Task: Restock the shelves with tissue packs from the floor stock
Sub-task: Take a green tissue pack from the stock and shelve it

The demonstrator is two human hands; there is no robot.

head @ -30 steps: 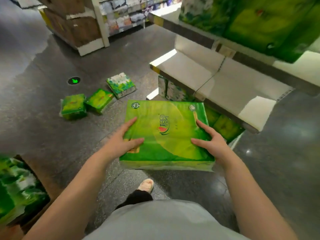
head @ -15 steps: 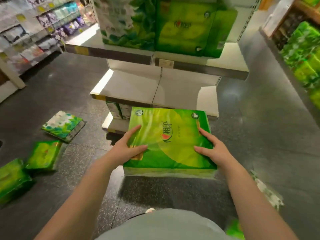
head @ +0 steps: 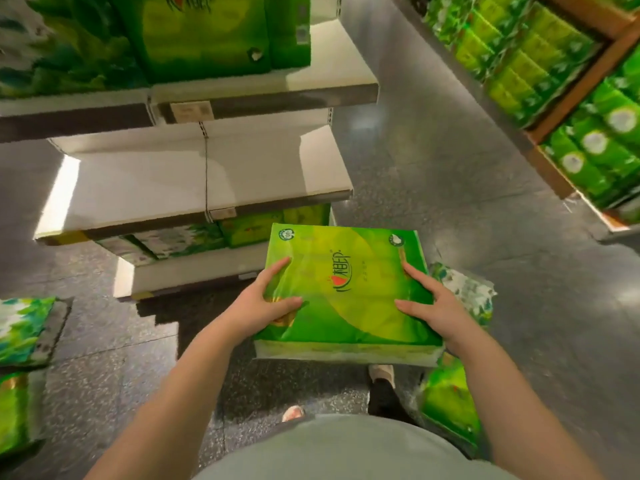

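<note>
Both bare forearms reach forward, left hand (head: 266, 308) and right hand (head: 433, 306) gripping opposite sides of the flat green plastic-wrapped tissue pack (head: 346, 289).

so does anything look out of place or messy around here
Yes: tissue packs lie loose on the floor, two at the left and two at the right by the feet, at mixed angles. The middle shelf shows bare board. The held pack looks intact.

Dark speckled polished floor (head: 433, 174) with glare patches, aisle running right of the white tiered shelf unit (head: 194, 174). Wood-framed rack (head: 571, 88) stands across that aisle from the unit. Bright light strip on the unit's middle tier, left edge.
</note>
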